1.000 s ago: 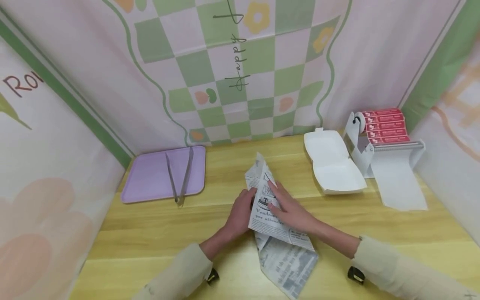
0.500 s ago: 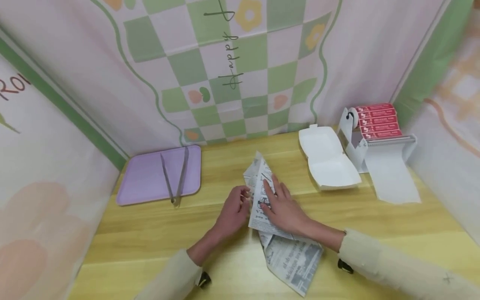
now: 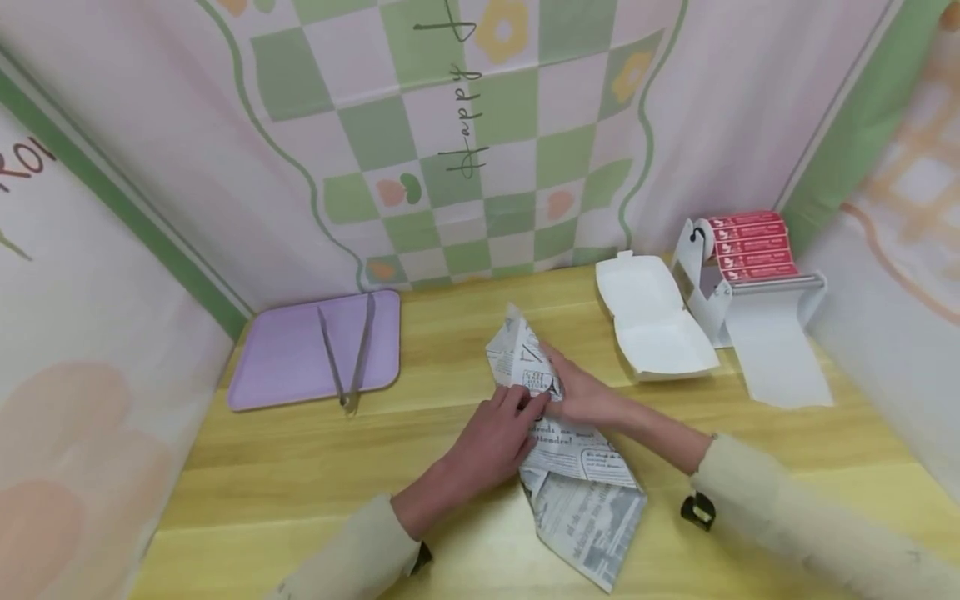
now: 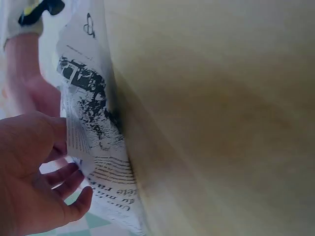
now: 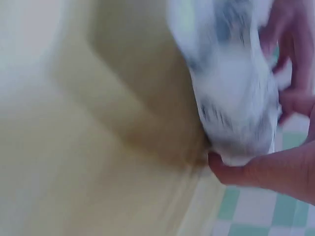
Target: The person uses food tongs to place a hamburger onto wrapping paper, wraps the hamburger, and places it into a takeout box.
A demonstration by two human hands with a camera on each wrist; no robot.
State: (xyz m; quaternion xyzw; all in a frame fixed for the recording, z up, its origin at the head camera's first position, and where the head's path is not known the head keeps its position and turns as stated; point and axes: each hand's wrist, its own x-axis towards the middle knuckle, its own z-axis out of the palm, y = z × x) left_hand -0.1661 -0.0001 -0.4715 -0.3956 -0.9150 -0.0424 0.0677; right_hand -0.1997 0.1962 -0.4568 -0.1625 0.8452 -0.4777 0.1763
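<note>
A sheet of newsprint-patterned wrapping paper (image 3: 588,521) lies folded into a long packet on the table, its pointed end toward the back wall and a loose tail toward me. Whatever is inside is hidden. My left hand (image 3: 487,442) reaches over the packet and pinches its folded flap near the middle. From the right side, my right hand (image 3: 588,398) grips the packet, fingers partly behind it. In the left wrist view, the paper (image 4: 91,103) bulges beside the bent fingers (image 4: 66,182). The right wrist view is blurred, with a fingertip (image 5: 224,169) at the packet's lower end.
A purple tray (image 3: 277,358) at the back left carries metal tongs (image 3: 360,354). To the back right, an open white clamshell box (image 3: 660,329) stands beside a label dispenser (image 3: 750,292) with a red label roll. Patterned curtains (image 3: 420,125) enclose the wooden table (image 3: 315,467).
My left hand let go of the packet's left edge, then moved right onto its top fold. My right hand shifted from lying flat on the paper to its right side.
</note>
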